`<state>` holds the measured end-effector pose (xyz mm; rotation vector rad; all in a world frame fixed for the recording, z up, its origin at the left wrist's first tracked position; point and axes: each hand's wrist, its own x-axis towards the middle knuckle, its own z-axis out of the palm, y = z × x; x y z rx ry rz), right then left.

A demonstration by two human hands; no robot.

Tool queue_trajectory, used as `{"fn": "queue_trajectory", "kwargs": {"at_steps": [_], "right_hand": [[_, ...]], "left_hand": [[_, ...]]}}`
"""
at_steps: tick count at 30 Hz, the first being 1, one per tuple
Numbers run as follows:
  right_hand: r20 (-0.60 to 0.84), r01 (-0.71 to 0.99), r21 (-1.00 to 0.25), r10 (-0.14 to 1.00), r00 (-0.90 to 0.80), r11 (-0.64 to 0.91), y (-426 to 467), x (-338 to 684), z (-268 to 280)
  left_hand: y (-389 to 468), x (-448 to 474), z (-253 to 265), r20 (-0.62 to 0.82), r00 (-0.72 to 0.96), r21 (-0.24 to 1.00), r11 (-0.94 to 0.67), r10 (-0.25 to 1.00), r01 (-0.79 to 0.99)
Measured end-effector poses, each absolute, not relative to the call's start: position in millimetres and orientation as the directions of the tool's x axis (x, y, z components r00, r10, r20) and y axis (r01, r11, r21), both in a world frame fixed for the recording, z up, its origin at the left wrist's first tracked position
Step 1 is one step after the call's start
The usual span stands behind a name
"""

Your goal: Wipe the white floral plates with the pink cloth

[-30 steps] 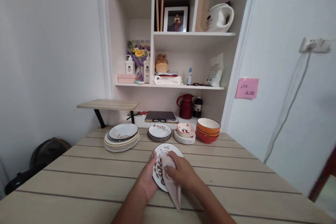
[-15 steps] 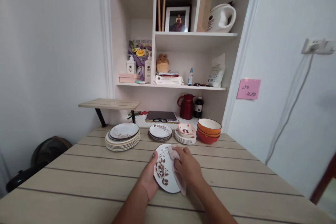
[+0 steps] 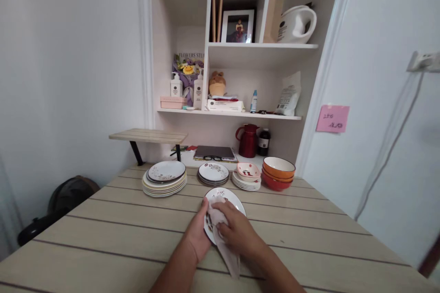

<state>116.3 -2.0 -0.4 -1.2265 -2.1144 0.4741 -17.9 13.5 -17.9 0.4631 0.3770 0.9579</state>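
A white plate [image 3: 234, 198] with a brown flower pattern and dark rim is held tilted over the near middle of the table. My left hand [image 3: 198, 231] grips its left edge, thumb on the face. My right hand [image 3: 238, 227] is closed on a pale cloth [image 3: 217, 216] and presses it against the plate's left part, covering much of the pattern. The cloth's loose end hangs below the plate's lower edge. Behind it stands a stack of similar small plates [image 3: 213, 172].
On the slatted table [image 3: 103, 233], larger stacked plates [image 3: 165, 178] stand at left. Small dishes [image 3: 248, 176] and orange and red bowls [image 3: 278, 173] stand at right. A low wooden riser [image 3: 147, 136], laptop [image 3: 213, 152] and red jug [image 3: 247, 141] are at the back, under shelves.
My right hand has moved the cloth from the plate's right side leftward across its face. My left hand keeps its hold on the left edge. The whole view has shifted slightly.
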Motion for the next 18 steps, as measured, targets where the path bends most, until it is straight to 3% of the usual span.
{"fn": "queue_trajectory", "kwargs": {"at_steps": [8,13,18], "right_hand": [[0.248,0.866,-0.465,0.966,-0.069,0.181,8,141,0],[0.188,0.755,-0.555,0.936,-0.296,0.350,-3,141,9],[0.317,0.628,-0.593,0.863,-0.394,0.505,-8,118,3]], "left_hand": [[13,-16,-23,-0.117,0.550,0.542,0.518,0.827,-0.662],[14,-18,-23,-0.124,0.553,0.547,0.522,0.824,-0.655],[14,-19,-20,-0.110,0.543,0.554,0.505,0.832,-0.662]]}}
